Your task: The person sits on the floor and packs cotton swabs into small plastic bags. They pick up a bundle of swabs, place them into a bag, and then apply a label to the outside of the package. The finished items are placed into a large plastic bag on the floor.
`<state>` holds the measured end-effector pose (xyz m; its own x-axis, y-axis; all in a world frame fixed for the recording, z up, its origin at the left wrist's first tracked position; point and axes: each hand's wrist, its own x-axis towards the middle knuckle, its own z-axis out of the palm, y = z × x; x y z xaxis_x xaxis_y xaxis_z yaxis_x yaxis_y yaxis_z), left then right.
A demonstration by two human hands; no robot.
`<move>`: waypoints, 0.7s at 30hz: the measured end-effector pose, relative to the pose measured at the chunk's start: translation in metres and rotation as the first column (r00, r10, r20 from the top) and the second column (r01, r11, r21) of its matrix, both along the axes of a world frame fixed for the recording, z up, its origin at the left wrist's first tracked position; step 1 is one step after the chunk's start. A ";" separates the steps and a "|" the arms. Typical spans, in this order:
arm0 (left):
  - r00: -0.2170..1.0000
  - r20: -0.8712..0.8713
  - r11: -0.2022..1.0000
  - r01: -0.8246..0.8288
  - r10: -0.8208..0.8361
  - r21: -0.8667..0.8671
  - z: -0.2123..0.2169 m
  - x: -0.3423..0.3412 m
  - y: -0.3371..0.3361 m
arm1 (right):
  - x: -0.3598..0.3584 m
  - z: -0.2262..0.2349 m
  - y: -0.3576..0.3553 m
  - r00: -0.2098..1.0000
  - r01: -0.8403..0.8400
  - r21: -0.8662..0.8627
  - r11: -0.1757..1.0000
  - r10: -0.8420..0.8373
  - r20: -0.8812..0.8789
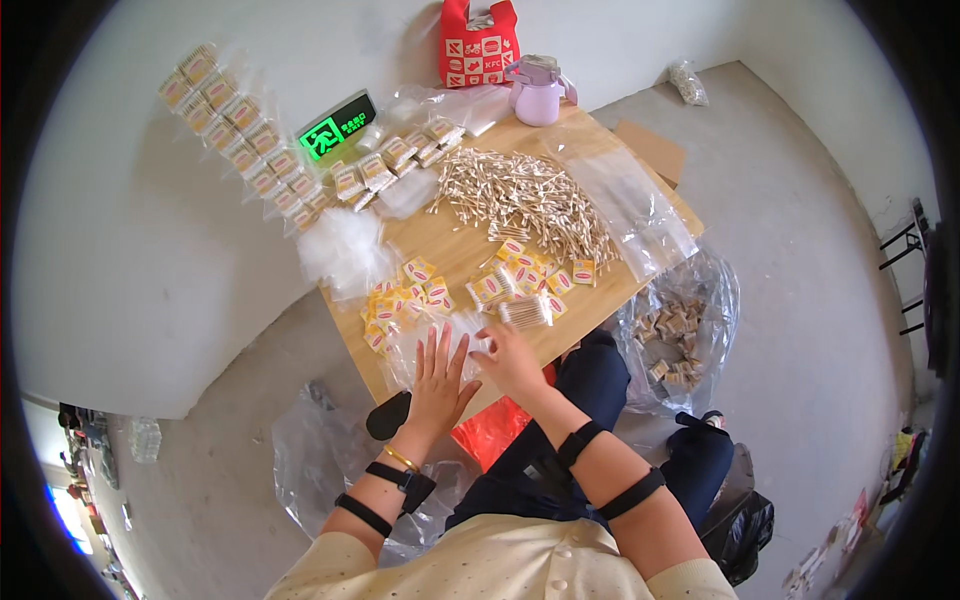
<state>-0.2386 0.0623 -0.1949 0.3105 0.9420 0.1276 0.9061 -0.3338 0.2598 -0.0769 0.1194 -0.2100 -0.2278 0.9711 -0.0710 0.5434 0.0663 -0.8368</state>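
my left grip (438, 385) lies flat, fingers spread and grasping nothing, over the clear bags (466, 323) near the close edge of the tabletop (590, 305), just beside the yellow cards (385, 305). my right grip (513, 362) curls at the bags' right side; i can't tell whether it pinches one. i judge them feather-light, limp and slippery, likely to cling together, so i'd take a single edge between thumb and fingertip.

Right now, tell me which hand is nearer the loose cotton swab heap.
Right: the right hand is on the body side of the cotton swab heap; the left hand is farther left, against clear plastic bags.
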 end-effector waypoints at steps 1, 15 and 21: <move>0.999 -0.027 0.999 -0.019 0.018 -0.031 -0.013 -0.001 0.002 | 0.014 0.003 0.003 0.998 0.021 0.086 0.996 -0.026 0.057; 0.998 0.030 0.994 -0.060 0.063 -0.086 -0.026 -0.004 0.013 | 0.085 -0.008 0.042 0.906 -0.196 0.546 0.814 -0.063 0.420; 0.908 0.419 0.995 -0.022 -0.021 0.096 0.049 0.031 0.029 | 0.101 0.029 0.024 0.988 0.048 0.472 0.880 -0.111 0.108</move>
<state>-0.2080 0.0916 -0.1458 0.2081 0.9186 0.3359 0.7211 -0.3761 0.5819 0.0242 0.1434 -0.1811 -0.1685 0.9129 0.3717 0.6634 0.3839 -0.6423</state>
